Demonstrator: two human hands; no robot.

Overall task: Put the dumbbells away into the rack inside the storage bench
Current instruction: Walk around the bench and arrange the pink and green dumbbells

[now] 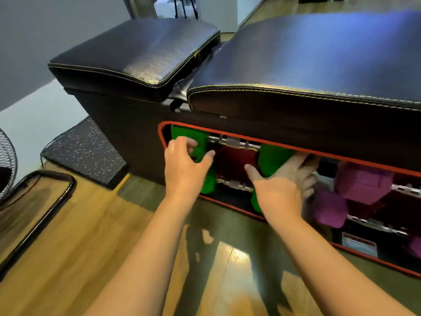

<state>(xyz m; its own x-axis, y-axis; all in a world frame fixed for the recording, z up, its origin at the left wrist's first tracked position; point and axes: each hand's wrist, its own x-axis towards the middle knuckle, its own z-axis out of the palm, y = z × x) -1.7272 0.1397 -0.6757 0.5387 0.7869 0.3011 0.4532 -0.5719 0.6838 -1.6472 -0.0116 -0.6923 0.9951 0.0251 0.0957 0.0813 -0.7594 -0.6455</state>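
The black storage bench (141,124) has a red-trimmed side opening (227,133) showing its rack. Two green dumbbells lie inside at the left: an upper green dumbbell (274,157) with a metal handle, and a lower green dumbbell (208,184) beneath it. My left hand (185,166) rests with bent fingers against the upper dumbbell's left head, thumb spread wide. My right hand (281,185) reaches past that dumbbell's right head with its fingers apart and blurred, the palm beside the head. Purple dumbbells (362,182) fill the rack's right side.
Two padded black cushions (136,51) top the bench. A speckled rubber mat (84,151) lies at the bench's left end on the wooden floor (91,236). A black metal frame (45,208) and a fan grille (6,160) stand at the far left.
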